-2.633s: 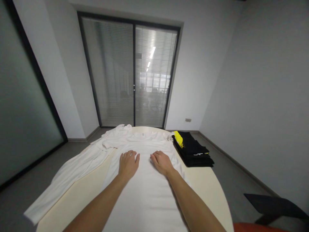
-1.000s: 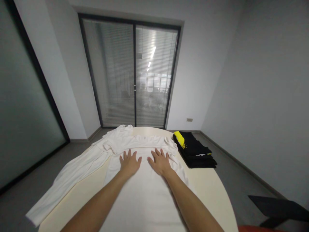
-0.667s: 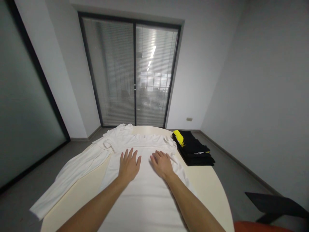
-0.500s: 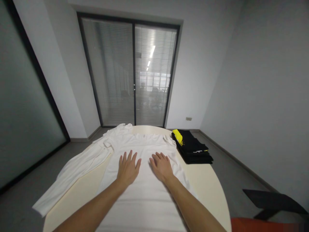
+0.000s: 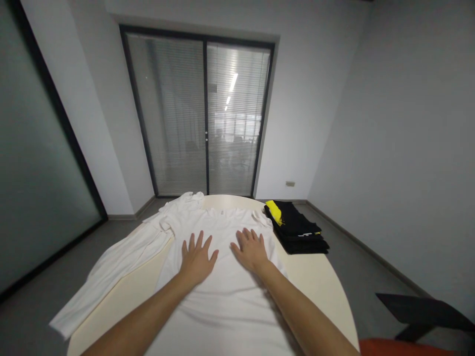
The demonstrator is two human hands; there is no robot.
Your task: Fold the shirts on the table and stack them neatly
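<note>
A white shirt (image 5: 222, 296) lies spread over the table, its collar toward the far edge and its lower part running out of view at the bottom. On the left of its upper part rests my left hand (image 5: 197, 259), palm down with fingers spread. My right hand (image 5: 250, 249) is flat on the right side of the same shirt, fingers apart. Neither hand grips the cloth. Shallow wrinkles cross the fabric between and below my wrists.
More white clothing (image 5: 122, 262) is heaped along the table's left edge and hangs over it. Folded black garments (image 5: 297, 230) with a yellow print are stacked at the far right of the round cream table (image 5: 322, 291). A chair (image 5: 419, 309) stands at lower right.
My right hand has spread its fingers and shifted slightly to the right and away from me. My left hand stays nearly in place. The shirt's lower part shows changed creases.
</note>
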